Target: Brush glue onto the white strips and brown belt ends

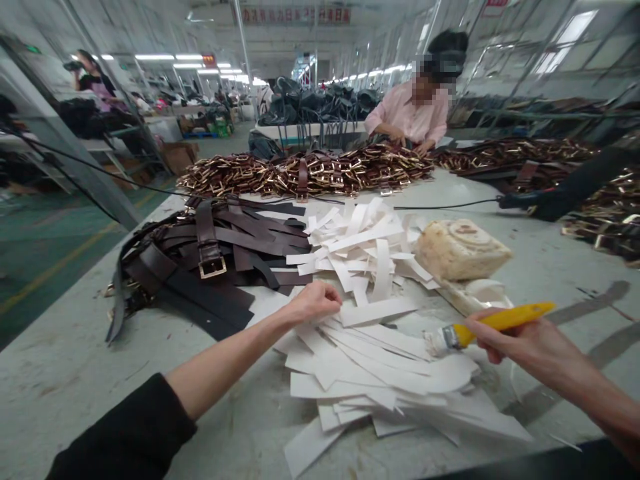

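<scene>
My right hand (505,337) grips a paintbrush (520,316) with a yellow handle. Its whitish bristles touch the right end of a fanned stack of white strips (360,390). My left hand (316,303) is closed, its fingers curled down at the upper left of that stack. Whatever its fingertips pinch, if anything, is hidden. One separate white strip (380,311) lies just right of these fingertips. Beyond it spreads a loose heap of white strips (367,240).
Dark brown belts (210,240) with buckles lie at left. A pale, crusted block-shaped container (463,250) stands at right. Many gold-buckled belts (310,175) are piled along the table's (240,400) far side. A co-worker in pink (413,110) works behind them. A black cable (445,205) crosses the tabletop.
</scene>
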Motion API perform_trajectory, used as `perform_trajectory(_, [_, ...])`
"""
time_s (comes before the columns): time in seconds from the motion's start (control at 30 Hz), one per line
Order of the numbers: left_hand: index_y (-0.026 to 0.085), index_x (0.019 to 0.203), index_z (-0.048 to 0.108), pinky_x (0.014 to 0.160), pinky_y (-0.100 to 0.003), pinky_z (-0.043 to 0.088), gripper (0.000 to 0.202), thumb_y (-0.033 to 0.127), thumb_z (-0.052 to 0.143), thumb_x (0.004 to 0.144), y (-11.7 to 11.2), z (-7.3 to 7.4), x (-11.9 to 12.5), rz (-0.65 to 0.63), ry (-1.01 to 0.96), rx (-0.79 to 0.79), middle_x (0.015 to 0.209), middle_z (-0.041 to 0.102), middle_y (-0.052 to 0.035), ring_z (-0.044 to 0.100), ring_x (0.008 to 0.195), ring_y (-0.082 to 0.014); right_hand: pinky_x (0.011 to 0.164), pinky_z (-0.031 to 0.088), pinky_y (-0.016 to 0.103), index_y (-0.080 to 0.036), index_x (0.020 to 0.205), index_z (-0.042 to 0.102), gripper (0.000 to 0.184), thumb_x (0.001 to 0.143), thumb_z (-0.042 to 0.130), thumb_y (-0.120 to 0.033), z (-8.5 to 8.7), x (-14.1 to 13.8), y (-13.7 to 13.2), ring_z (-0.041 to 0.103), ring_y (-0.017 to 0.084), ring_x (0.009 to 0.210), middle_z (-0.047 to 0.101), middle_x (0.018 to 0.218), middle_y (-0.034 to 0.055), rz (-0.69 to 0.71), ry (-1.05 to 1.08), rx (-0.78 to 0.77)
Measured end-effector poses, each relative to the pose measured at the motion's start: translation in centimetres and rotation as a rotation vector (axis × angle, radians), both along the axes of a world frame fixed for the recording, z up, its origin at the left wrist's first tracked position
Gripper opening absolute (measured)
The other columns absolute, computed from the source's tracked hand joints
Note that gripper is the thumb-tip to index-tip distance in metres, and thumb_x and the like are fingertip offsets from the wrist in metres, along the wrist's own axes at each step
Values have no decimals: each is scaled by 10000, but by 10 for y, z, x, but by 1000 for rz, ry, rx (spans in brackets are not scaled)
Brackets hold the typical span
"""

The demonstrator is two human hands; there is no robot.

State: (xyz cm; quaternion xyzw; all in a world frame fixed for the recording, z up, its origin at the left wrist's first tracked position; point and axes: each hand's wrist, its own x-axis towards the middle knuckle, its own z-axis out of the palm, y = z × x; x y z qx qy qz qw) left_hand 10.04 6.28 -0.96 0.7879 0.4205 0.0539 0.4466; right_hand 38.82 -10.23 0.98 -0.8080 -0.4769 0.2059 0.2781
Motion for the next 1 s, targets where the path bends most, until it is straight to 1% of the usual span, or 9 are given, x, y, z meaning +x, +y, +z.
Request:
perform_trajectory(0.1, [134, 1047, 630, 712, -279, 443, 426, 369, 544, 702, -16, 14, 10, -62, 96, 29, 910, 660, -70, 597, 831, -207, 489, 421, 306, -167, 691, 642, 566, 550, 499, -696, 2, -2, -1, 508, 183, 456, 531, 431, 16, -8, 102, -92])
perform_trajectory(0.2, [149, 1175, 543, 875, -386, 400, 594, 405, 641, 648, -32, 21, 21, -172, 239, 241, 1055, 633, -118, 561, 989, -279, 505, 422, 310, -162, 730, 634, 578, 538, 504, -692, 3, -5, -2, 509, 186, 472, 531, 437, 12, -19, 128, -93])
perform_trajectory(0.3, [157, 1030, 598, 888, -397, 382, 347, 261, 577, 700, -34, 21, 26, -270, 310, 429, 994, 642, -113, 559, 988, -277, 490, 422, 300, -170, 726, 613, 543, 540, 527, -673, 5, -9, -5, 503, 179, 473, 520, 441, 3, -16, 181, -49])
perform_trajectory(0.43, [152, 965, 611, 812, -326, 412, 241, 229, 494, 769, -26, 25, 24, -364, 266, 459, 940, 637, -100, 569, 925, -240, 484, 426, 294, -169, 718, 618, 527, 533, 543, -657, 10, -15, -7, 504, 176, 474, 533, 457, 9, -29, 205, -50])
perform_trajectory(0.53, [135, 936, 624, 765, -289, 410, 231, 176, 503, 743, -24, 37, 20, -370, 197, 440, 899, 628, -88, 559, 893, -222, 480, 429, 290, -171, 714, 628, 494, 553, 553, -631, 11, -18, -7, 502, 170, 463, 538, 469, 9, -25, 203, -30])
perform_trajectory(0.7, [145, 971, 654, 546, -196, 351, 317, 133, 515, 686, -10, 74, 19, -264, -125, 64, 724, 596, 2, 507, 612, -103, 480, 430, 288, -177, 726, 624, 487, 561, 575, -633, 4, -12, -9, 503, 167, 466, 550, 495, 9, -40, 240, 9])
perform_trajectory(0.77, [140, 973, 660, 502, -186, 317, 323, 124, 496, 695, 8, 90, 24, -158, -251, 14, 660, 564, 13, 448, 528, -74, 507, 438, 293, -185, 720, 621, 483, 554, 575, -636, 2, -7, -9, 516, 179, 484, 540, 470, 7, -64, 217, 5])
perform_trajectory(0.9, [93, 842, 649, 556, -224, 394, 259, 189, 412, 797, 49, 111, 38, 34, -262, 179, 673, 557, -46, 497, 576, -109, 569, 458, 311, -223, 602, 593, 440, 534, 548, -655, 6, 2, -8, 541, 197, 517, 553, 476, 15, -98, 114, -21])
perform_trajectory(1.0, [68, 1040, 588, 754, -333, 450, 358, 241, 574, 727, 58, 111, 38, 139, -42, 522, 991, 593, -144, 558, 903, -242, 651, 474, 331, -247, 489, 556, 436, 553, 514, -677, 15, 8, -11, 555, 201, 551, 565, 512, 16, -92, -1, -39])
